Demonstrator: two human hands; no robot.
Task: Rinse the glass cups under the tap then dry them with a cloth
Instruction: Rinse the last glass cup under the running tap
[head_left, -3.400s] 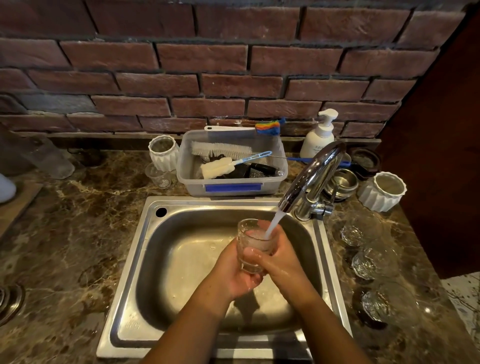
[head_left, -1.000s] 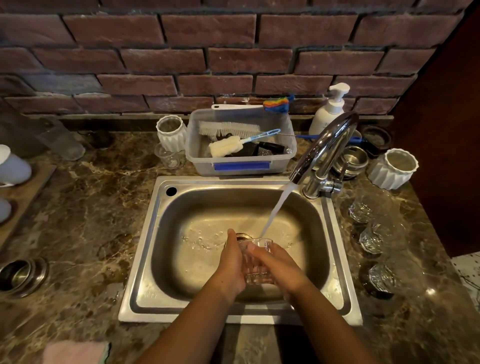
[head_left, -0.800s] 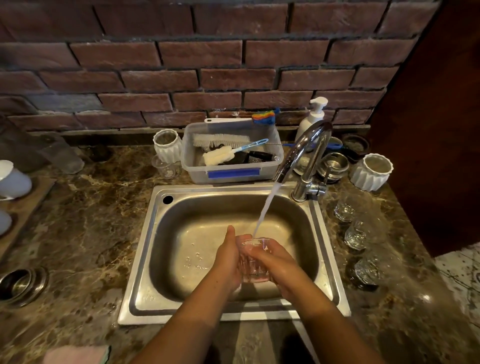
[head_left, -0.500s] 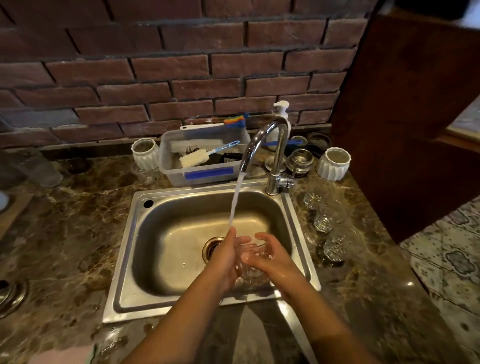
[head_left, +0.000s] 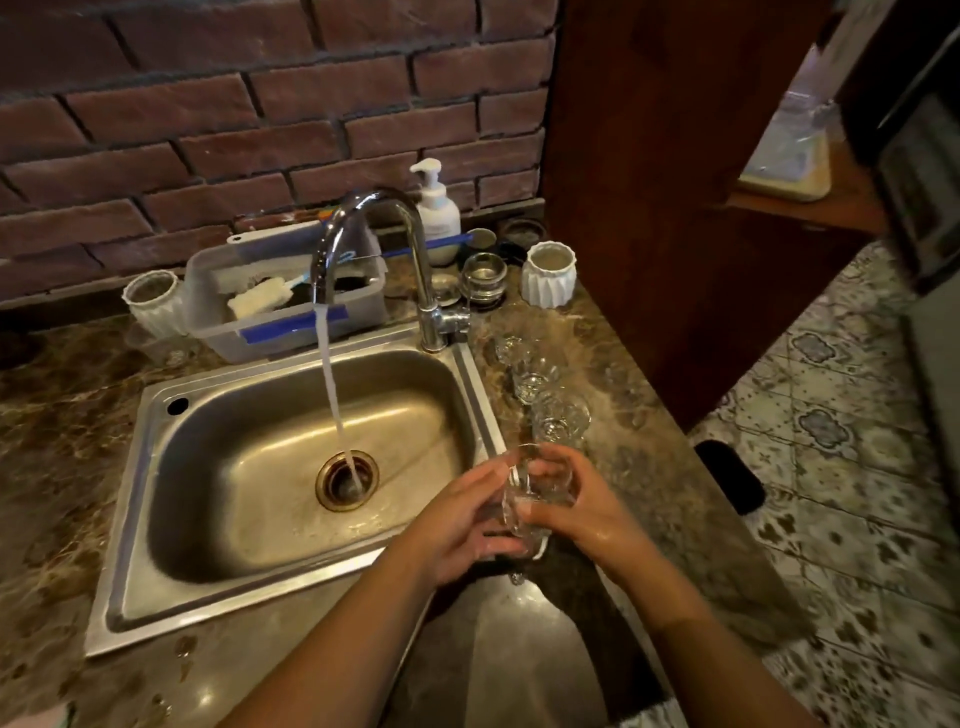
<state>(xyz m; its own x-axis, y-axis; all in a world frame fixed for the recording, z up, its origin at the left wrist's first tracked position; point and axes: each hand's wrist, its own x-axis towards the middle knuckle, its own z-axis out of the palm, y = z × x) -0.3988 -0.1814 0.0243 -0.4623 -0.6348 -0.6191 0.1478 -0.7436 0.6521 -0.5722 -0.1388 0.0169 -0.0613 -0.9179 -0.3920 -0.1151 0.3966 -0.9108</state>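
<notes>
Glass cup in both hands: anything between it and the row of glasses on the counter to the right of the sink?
Nothing visible. The glass cup, held by the left hand and right hand, is over the sink's right rim, out of the water stream. The nearest counter glass sits just beyond it, with open countertop alongside.

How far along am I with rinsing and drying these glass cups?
One glass cup is out of the stream, held in your left hand and right hand over the counter. The tap is running. Other cups wait beside the sink. No drying is visible yet.
</notes>
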